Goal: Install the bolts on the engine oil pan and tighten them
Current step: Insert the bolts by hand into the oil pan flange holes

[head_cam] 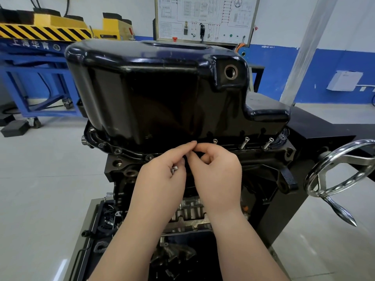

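The black oil pan [154, 94] sits upside down on the engine block [261, 161], its flange facing me. Three silver bolts stand loosely in the flange on the right: one [215, 141], one [244, 142], one [268, 143]. My left hand [162, 179] has curled fingers that hold spare bolts [174, 169] in the palm. My right hand [218, 169] meets it at the flange's front edge. The fingertips of both hands pinch together at one spot; whatever they pinch is hidden by the fingers.
A chrome handwheel [341, 171] of the engine stand juts out at the right. Empty bolt holes [117, 151] line the flange's left side. A tray with loose parts [107, 222] lies below. A blue frame with yellow equipment [42, 63] stands at the back left.
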Demonstrator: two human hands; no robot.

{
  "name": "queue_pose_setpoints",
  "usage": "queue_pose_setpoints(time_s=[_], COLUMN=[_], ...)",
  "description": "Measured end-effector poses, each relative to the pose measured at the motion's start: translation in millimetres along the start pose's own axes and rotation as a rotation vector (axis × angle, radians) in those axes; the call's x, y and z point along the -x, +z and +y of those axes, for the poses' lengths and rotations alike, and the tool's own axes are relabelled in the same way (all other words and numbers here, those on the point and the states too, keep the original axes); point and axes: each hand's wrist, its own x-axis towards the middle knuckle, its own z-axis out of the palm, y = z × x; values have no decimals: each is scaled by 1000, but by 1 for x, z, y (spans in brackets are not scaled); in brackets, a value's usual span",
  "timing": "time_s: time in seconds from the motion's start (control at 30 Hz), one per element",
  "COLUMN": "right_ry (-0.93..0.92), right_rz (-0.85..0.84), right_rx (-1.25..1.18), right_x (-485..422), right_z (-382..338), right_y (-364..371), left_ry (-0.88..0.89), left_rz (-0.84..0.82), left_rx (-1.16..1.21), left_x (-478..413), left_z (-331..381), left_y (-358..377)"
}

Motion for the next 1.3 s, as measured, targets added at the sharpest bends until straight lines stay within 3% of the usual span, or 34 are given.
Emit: queue_pose_setpoints(time_s=[0.23, 0.3, 0.43, 0.5, 0.6, 0.67, 0.8, 0.97, 1.3], right_ry=[44, 30, -55, -92, -51, -29, -21, 99, -93], right_rz=[17, 16, 21, -82, -408, -527, -569, -679, -541], right_rx=[4, 34, 9, -69, -138, -125, -12, -131, -13], right_x=[-4, -2, 10, 20, 31, 34, 34, 35, 31], right_z=[1, 0, -2, -5, -11, -14, -19, -25, -30], right_y=[3, 3, -11, -22, -35, -40, -42, -38, -26], left_ry=[-30, -112, -437, -538, -707, -791, -852, -868, -881], left_rz=[65, 107, 140, 136, 143, 147, 69, 29, -41], left_rx=[137, 339, 837, 1010, 1196, 1234, 1217, 1238, 1363], left_x=[8, 16, 27, 29, 30, 30, 31, 32, 29], left_z=[-1, -2, -1, -1, -2, -2, -4, -5, -10], left_y=[7, 11, 10, 7, 3, 1, 2, 4, 0])
